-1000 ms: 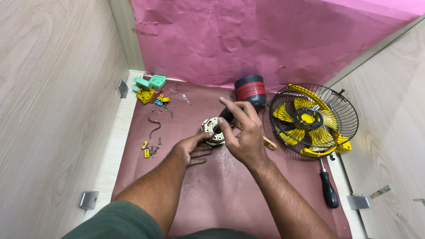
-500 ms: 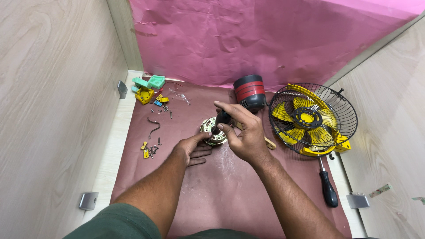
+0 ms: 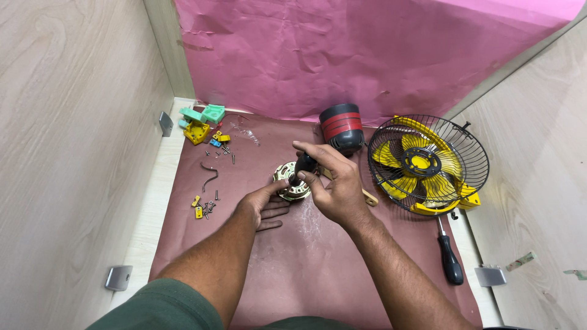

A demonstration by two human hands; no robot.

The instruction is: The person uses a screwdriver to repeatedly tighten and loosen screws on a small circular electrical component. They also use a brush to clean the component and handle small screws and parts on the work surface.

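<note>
The small fan motor, a round metal piece with brassy windings showing at its rim, sits on the maroon mat right at the fingertips of both hands, just beyond the left hand and under the thumb side of the right hand. The left hand lies low on the mat with its palm turned up and its fingers loosely curled, half open, the thumb and forefinger touching the near edge of the motor to steady it. The right hand is closed narrowly around the black handle of a screwdriver, thumb and first fingers pinched on it, with the tool standing steeply over the top of the motor; the tip is hidden, so it cannot be told whether it touches a screw. Just beyond the right hand stands a black motor housing with red bands. To the right of that hand, a yellow-bladed fan in a black wire guard lies on the mat, and nearer to the person on that side lies a second screwdriver with a black handle. To the left of the left hand, a few loose screws and small yellow clips are scattered, with a bent dark wire beyond them and a cluster of green and yellow plastic parts farther off by the pink paper backdrop.
</note>
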